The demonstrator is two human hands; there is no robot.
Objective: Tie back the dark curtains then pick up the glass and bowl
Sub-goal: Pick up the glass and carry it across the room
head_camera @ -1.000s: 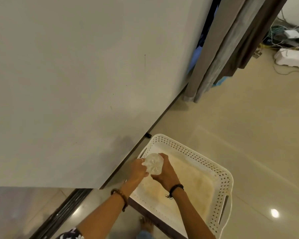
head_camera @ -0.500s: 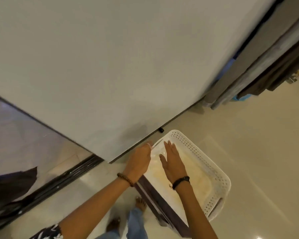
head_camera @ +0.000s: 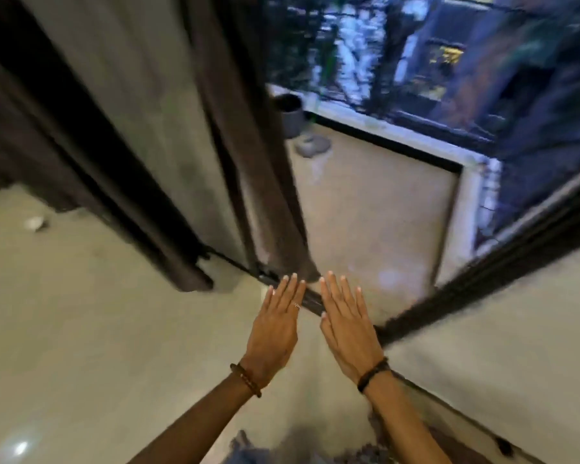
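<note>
My left hand point(head_camera: 275, 326) and my right hand point(head_camera: 347, 326) are held out flat side by side, palms down, fingers straight, holding nothing. They hover over the dark door track point(head_camera: 310, 301) at the balcony threshold. The dark curtains point(head_camera: 248, 135) hang loose just ahead and to the left, reaching down to the floor, with a paler lining panel point(head_camera: 154, 105) between two dark folds. A small white object point(head_camera: 34, 223) lies on the floor at the far left, too blurred to identify. No glass is in view.
Past the curtain lies the balcony floor point(head_camera: 375, 209) with a grey pot point(head_camera: 290, 113) and a grey lump point(head_camera: 312, 145) beside it. A railing and night view fill the top right. A pale wall point(head_camera: 503, 329) stands at the right.
The view has swung left from the white basket and wall to the curtains and balcony door. The glass left my hands before that; both hands are now flat and empty.
</note>
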